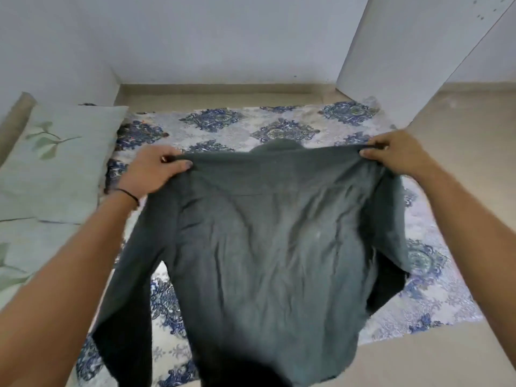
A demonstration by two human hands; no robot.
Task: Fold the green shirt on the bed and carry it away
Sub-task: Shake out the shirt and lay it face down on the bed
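Note:
The dark green long-sleeved shirt [259, 247] hangs spread out in front of me, its back toward me and its collar on the far side. My left hand [155, 170] pinches its left shoulder. My right hand [396, 155] pinches its right shoulder. Both sleeves droop at the sides. Below the shirt lies the bed [435, 297], a low mattress under a white sheet with blue medallions. The shirt's lower hem is cut off by the bottom of the view.
A pale green pillow [61, 160] with a leaf print lies at the left end of the bed. Beige floor [460, 129] runs along the right side and behind the mattress. White walls close in at the back and at both sides.

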